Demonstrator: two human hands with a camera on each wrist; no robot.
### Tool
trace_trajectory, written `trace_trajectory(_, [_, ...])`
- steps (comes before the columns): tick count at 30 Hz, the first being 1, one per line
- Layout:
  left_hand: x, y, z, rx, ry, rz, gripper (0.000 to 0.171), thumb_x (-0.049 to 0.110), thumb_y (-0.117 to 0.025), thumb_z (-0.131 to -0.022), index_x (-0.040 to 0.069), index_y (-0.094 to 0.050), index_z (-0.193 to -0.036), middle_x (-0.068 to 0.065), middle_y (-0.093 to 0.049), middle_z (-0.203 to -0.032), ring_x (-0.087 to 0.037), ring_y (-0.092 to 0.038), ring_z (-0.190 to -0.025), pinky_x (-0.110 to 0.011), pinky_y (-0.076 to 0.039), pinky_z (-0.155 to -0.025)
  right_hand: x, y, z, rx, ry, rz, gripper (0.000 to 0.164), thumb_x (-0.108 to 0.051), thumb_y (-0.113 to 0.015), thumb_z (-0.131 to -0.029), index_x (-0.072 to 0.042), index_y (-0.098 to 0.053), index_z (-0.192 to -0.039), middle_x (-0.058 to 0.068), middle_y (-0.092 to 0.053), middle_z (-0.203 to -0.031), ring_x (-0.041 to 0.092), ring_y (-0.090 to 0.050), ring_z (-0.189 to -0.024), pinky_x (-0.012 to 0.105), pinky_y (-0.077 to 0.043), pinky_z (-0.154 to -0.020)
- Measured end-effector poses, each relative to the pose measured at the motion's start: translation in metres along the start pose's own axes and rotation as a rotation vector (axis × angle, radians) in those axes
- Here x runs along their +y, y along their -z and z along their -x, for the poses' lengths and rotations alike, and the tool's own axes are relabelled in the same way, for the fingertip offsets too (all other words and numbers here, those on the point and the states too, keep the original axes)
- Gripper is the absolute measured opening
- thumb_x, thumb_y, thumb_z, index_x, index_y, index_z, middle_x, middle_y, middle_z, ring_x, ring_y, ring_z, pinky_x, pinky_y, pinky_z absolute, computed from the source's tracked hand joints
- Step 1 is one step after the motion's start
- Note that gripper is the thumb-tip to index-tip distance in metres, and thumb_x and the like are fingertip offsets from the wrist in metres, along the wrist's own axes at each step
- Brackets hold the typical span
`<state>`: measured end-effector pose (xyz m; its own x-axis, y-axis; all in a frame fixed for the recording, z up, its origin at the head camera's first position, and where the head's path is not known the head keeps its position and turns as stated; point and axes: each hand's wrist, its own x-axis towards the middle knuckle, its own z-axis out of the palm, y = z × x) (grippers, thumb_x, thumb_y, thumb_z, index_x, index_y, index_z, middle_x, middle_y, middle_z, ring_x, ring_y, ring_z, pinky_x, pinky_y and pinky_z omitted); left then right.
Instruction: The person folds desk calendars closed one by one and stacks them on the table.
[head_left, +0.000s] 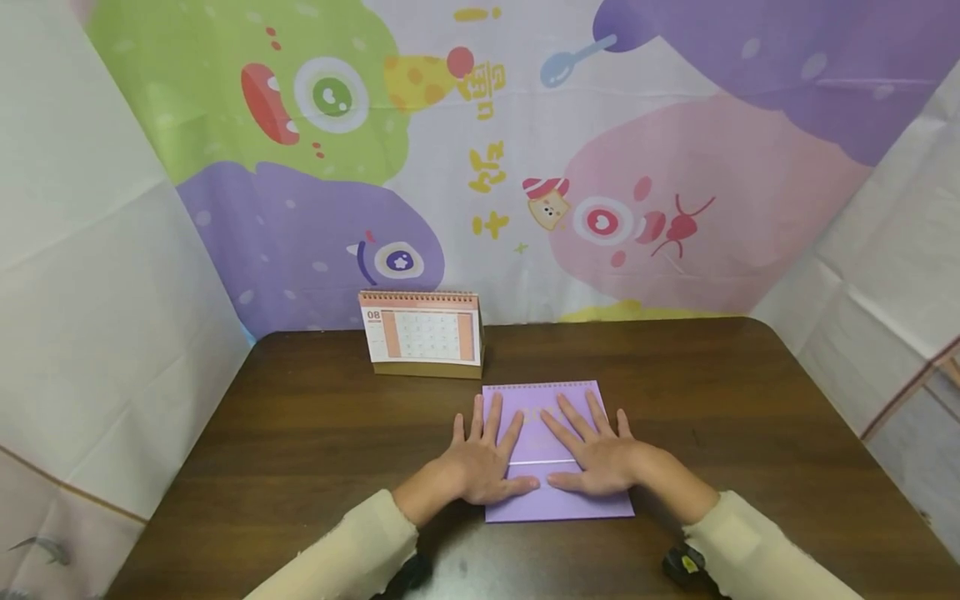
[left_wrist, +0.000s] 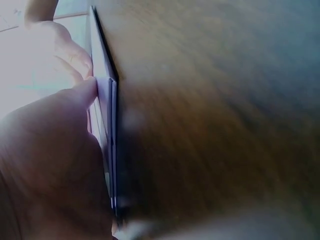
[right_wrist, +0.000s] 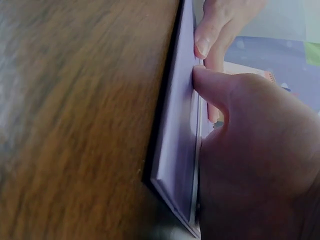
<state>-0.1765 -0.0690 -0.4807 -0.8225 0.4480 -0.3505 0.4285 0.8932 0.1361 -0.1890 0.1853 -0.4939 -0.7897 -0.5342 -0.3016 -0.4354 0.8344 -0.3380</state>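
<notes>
A purple desk calendar point(head_left: 551, 505) lies flat on the brown wooden table, its row of binding holes along the far edge and a white line across its middle. My left hand point(head_left: 480, 468) rests with spread, straight fingers on its left side. On the right side, my right hand point(head_left: 607, 460) lies palm down in the same way, fingers fanned toward the far edge. The two thumbs point at each other near the middle, a small gap between them. In the left wrist view the calendar's stacked edges point(left_wrist: 114, 135) show; in the right wrist view my thumb point(right_wrist: 215, 85) touches its purple surface.
Behind and to the left stands an upright desk calendar point(head_left: 427, 333) with an open month page marked 08. A cartoon-printed cloth point(head_left: 517, 275) hangs behind the table point(head_left: 300, 450), with white cloth on both sides.
</notes>
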Motion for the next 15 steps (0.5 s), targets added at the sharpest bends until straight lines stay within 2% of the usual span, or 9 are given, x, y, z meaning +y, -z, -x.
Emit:
trace_trajectory(4, [-0.003, 0.001, 0.0, 0.035, -0.02, 0.027, 0.104, 0.079, -0.05, -0.108, 0.019, -0.012, -0.183, -0.024, 0.01, -0.19, -0.052, 0.007, -0.177, -0.077, -0.016, -0.14, -0.004, 0.007, 0.004, -0.004, -0.003, -0.017, 0.098, -0.084, -0.045, -0.106, -0.036, -0.008, -0.183, 0.013, 0.007, -0.193, 0.059, 0.016, -0.173, 0.097, 0.0, -0.125])
trace_trajectory(9, [-0.011, -0.004, -0.001, 0.09, -0.051, 0.1, 0.106, 0.082, -0.049, -0.106, 0.018, -0.016, -0.183, -0.025, 0.005, -0.19, -0.053, 0.005, -0.177, -0.08, -0.019, -0.137, -0.009, 0.02, 0.013, -0.014, 0.011, -0.095, 0.091, -0.078, -0.044, -0.109, -0.033, -0.016, -0.183, 0.02, 0.006, -0.192, 0.06, 0.014, -0.173, 0.098, 0.001, -0.123])
trace_trajectory(15, [-0.017, 0.011, 0.01, 0.136, -0.032, 0.169, 0.101, 0.075, -0.053, -0.108, 0.013, -0.022, -0.181, -0.025, -0.004, -0.19, -0.051, -0.003, -0.178, -0.076, -0.025, -0.138, 0.002, 0.023, 0.018, 0.001, -0.039, -0.138, 0.093, -0.082, -0.045, -0.107, -0.035, -0.016, -0.182, 0.02, 0.007, -0.191, 0.054, 0.019, -0.174, 0.096, 0.002, -0.125])
